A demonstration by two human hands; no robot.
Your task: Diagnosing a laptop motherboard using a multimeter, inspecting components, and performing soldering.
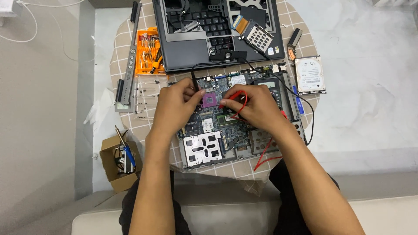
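Observation:
An exposed laptop motherboard [217, 130] lies on a small round table with a checked cloth [300, 26]. My left hand [174, 106] grips a black test probe [194, 82] and holds its tip beside the purple processor socket [209, 100]. Gripped in my right hand [257, 106] is a red test probe [233, 96], its tip on the board just right of the socket. Black and red leads run to a multimeter [270, 85], partly hidden behind my right hand.
A dismantled laptop base [183, 48] lies at the table's far side. An orange screwdriver-bit case [150, 50] and a clear lid [148, 93] sit left, a hard drive [310, 74] right. A cardboard box with a soldering iron [122, 159] stands on the floor.

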